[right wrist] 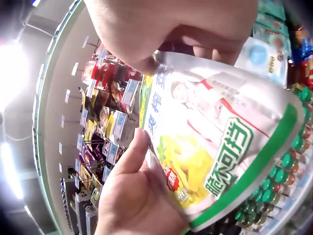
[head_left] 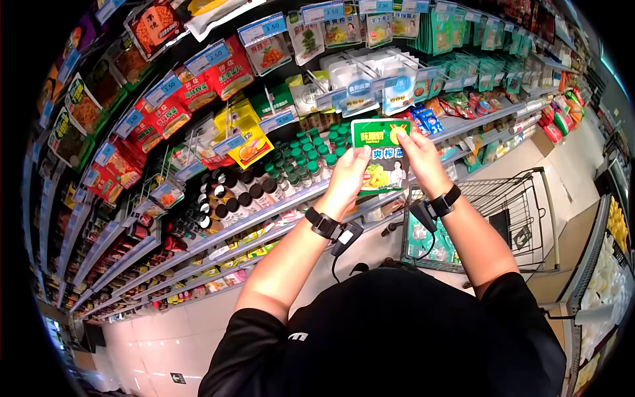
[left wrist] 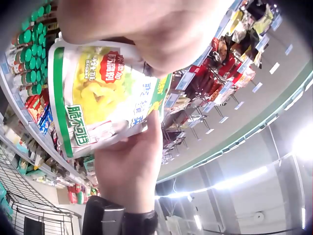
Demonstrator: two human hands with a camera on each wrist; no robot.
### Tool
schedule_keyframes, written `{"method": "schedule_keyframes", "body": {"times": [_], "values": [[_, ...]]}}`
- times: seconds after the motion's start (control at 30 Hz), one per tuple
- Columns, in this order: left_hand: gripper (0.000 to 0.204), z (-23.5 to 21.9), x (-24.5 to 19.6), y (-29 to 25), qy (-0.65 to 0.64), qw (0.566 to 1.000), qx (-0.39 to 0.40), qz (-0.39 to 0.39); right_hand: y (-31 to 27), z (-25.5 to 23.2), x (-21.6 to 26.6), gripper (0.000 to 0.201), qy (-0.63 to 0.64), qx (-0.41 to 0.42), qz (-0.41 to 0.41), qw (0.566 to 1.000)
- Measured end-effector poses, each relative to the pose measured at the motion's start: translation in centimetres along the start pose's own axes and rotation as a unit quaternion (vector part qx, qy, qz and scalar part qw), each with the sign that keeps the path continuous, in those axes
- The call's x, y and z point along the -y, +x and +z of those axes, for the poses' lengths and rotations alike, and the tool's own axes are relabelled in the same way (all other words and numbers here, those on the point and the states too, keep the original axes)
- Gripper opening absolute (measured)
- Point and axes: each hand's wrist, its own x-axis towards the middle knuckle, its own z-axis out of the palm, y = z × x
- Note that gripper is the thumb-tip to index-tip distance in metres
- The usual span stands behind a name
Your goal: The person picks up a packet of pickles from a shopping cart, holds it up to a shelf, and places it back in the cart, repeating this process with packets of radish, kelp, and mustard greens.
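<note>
Both hands hold up a packet of pickled mustard (head_left: 380,173), green at the top, with yellow pickle pieces pictured on its front. My left hand (head_left: 346,177) grips its left edge, thumb on the front. At the upper right my right hand (head_left: 423,162) pinches it, thumb also across the front. The left wrist view shows the packet (left wrist: 105,98) from its green-striped bottom end, with the left hand (left wrist: 146,29) along the top. In the right wrist view the right hand (right wrist: 181,29) covers part of the packet (right wrist: 210,127); the fingers behind it are largely hidden.
Rows of green-capped jars (head_left: 311,155) stand on the shelf behind the packet. Hanging bags (head_left: 357,83) fill the hooks above. A wire shopping cart (head_left: 522,198) with green packets inside is at the right. A display bin (head_left: 605,298) stands beyond it.
</note>
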Motion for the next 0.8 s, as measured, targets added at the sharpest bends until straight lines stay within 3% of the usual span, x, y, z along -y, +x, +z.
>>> {"method": "schedule_keyframes", "body": {"times": [0.13,0.3,0.43,0.6,0.8], "values": [[0.029,0.5,-2.0,0.6,0.012,0.999,0.012,0.03,1.5,0.4,2.3,0.023,-0.001,0.012,0.009,1.0],[0.029,1.0,-4.1,2.1,-0.009,0.999,0.031,0.036,5.2,1.0,4.1,0.02,0.109,0.059,0.017,0.992],[0.033,1.7,-5.6,3.8,0.036,0.996,0.018,0.078,7.6,1.0,6.0,0.029,0.051,0.068,-0.002,0.996],[0.027,2.3,-7.7,7.5,0.059,0.994,0.04,0.079,12.5,-0.4,6.3,0.025,0.051,0.095,-0.031,0.994],[0.021,3.3,-9.4,14.3,0.196,0.969,0.011,0.152,20.0,-1.9,7.4,0.025,0.011,0.079,-0.101,0.992]]}}
